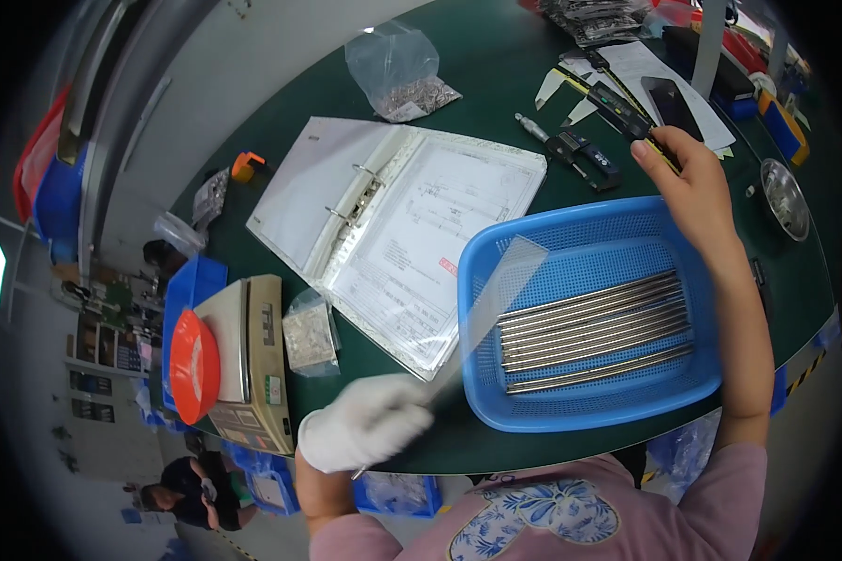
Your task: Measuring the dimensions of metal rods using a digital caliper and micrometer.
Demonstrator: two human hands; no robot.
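Note:
My left hand, in a white glove, is closed around a thin metal rod. The rod's short end sticks out below the glove; its long part smears into a pale see-through streak over the edge of the blue basket. Bare, my right hand grips a digital caliper by its beam, jaws pointing to the far left. Between my hands stands the blue plastic basket, with several shiny metal rods lying side by side in it. Just past the basket's far rim lies a digital micrometer.
An open ring binder with a drawing lies left of the basket. Further left are a scale with an orange-red dish and a bag of parts. A phone and metal bowl sit right. Another person is lower left.

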